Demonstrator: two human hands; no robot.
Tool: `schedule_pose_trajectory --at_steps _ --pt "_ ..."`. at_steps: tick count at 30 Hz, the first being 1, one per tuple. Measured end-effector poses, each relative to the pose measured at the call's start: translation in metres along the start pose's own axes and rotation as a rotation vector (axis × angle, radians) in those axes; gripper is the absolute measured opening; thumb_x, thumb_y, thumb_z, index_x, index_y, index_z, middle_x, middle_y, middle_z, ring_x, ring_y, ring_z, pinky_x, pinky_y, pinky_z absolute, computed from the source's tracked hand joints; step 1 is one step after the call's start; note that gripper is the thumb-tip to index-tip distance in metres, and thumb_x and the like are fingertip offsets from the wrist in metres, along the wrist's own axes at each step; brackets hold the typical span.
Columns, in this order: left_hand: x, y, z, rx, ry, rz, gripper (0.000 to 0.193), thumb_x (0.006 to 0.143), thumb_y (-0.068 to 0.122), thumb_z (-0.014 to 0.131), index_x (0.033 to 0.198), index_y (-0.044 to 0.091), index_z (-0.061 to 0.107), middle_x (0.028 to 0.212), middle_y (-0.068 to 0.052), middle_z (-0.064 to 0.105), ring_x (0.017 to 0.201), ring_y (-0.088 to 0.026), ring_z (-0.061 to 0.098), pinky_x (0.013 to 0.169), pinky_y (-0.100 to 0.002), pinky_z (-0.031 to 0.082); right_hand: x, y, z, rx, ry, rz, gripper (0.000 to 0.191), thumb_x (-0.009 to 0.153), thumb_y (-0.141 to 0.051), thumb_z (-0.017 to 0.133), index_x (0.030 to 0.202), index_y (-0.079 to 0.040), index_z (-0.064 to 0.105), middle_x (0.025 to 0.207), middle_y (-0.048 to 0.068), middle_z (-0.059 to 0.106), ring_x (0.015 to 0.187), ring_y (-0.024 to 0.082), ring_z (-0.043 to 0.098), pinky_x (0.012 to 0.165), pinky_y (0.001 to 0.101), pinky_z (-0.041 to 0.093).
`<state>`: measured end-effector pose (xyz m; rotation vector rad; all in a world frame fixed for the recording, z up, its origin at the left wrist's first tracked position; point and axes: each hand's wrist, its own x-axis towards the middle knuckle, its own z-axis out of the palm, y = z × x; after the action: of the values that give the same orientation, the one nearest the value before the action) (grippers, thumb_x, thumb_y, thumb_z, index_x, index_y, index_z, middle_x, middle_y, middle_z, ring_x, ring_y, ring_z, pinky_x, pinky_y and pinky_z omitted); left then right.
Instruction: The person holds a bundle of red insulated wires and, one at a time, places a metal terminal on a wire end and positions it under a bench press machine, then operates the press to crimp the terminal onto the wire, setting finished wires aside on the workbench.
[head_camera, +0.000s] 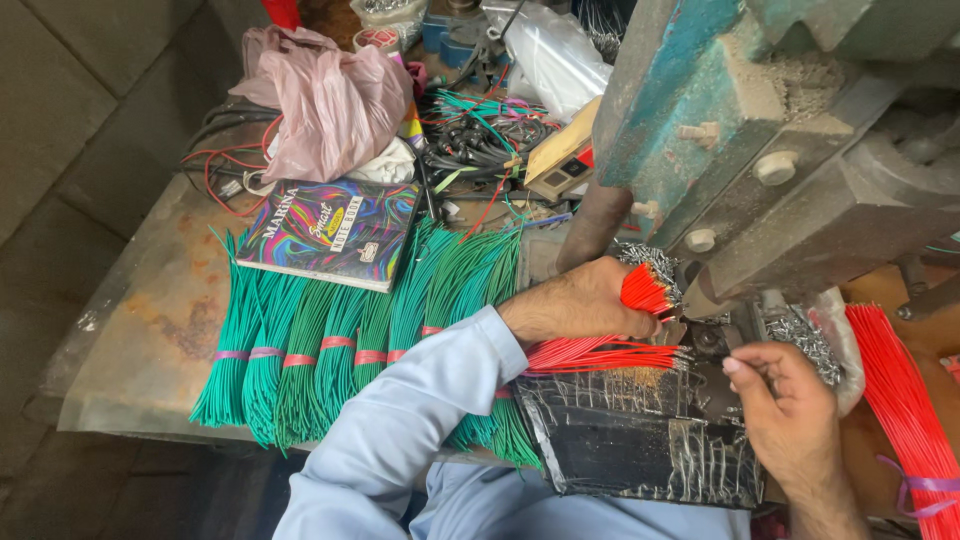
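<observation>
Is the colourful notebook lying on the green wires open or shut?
Shut. The colourful swirly-covered notebook lies flat, front cover up, across the banded green wire bundles.

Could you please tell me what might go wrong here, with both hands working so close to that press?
The left hand grips a red wire bundle right beside the green press; fingers could get pinched. The right hand rests near loose metal bits, which may prick skin. Green wire bundles overhang the bench edge and might slide off.
</observation>
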<state>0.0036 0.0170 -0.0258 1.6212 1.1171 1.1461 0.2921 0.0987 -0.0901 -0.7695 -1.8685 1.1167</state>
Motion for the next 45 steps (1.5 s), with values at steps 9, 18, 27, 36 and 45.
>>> schedule_pose_trajectory --at_steps 9,18,27,36,45 --pt "-0.004 0.005 -0.002 0.103 0.050 -0.024 0.014 0.083 0.013 0.070 0.089 0.001 0.071 0.069 -0.005 0.069 0.067 -0.012 0.063 0.068 -0.031 0.055 0.021 -0.030 0.033 0.096 -0.008 0.020 0.017 0.097 0.003 0.066 0.113 0.007 0.070 0.104 0.010 0.076 0.093 0.012 0.072 0.088 0.0238 0.058" --pt "-0.010 0.010 -0.005 -0.045 0.011 -0.022 0.006 0.085 0.004 0.070 0.087 -0.001 0.073 0.070 -0.003 0.069 0.065 -0.011 0.065 0.062 -0.029 0.055 0.023 -0.018 0.045 0.129 0.026 -0.054 0.009 0.095 0.001 0.073 0.102 0.004 0.068 0.102 0.007 0.076 0.093 0.009 0.070 0.086 0.0231 0.058" --pt "-0.012 0.016 -0.008 0.008 0.020 0.016 0.008 0.086 0.002 0.068 0.093 -0.001 0.070 0.076 -0.001 0.066 0.073 -0.008 0.059 0.066 -0.028 0.053 0.028 -0.046 0.049 -0.040 -0.065 0.006 0.009 0.092 -0.004 0.074 0.099 0.001 0.076 0.090 0.003 0.076 0.083 0.007 0.067 0.076 0.0231 0.056" --pt "-0.011 0.021 -0.006 0.057 0.003 -0.034 0.008 0.084 0.002 0.067 0.091 -0.002 0.071 0.075 -0.003 0.070 0.073 -0.008 0.062 0.067 -0.029 0.054 0.029 -0.046 0.052 -0.061 -0.064 0.037 0.008 0.094 -0.008 0.075 0.095 0.000 0.075 0.085 0.002 0.075 0.081 0.006 0.065 0.074 0.0236 0.055" --pt "-0.009 0.024 -0.004 0.098 0.035 -0.069 0.009 0.083 0.003 0.068 0.090 -0.001 0.072 0.075 -0.002 0.072 0.072 -0.007 0.063 0.065 -0.029 0.056 0.032 -0.045 0.048 -0.014 -0.107 0.063 0.010 0.094 -0.008 0.072 0.101 -0.001 0.076 0.092 0.002 0.078 0.086 0.007 0.071 0.077 0.0243 0.058"
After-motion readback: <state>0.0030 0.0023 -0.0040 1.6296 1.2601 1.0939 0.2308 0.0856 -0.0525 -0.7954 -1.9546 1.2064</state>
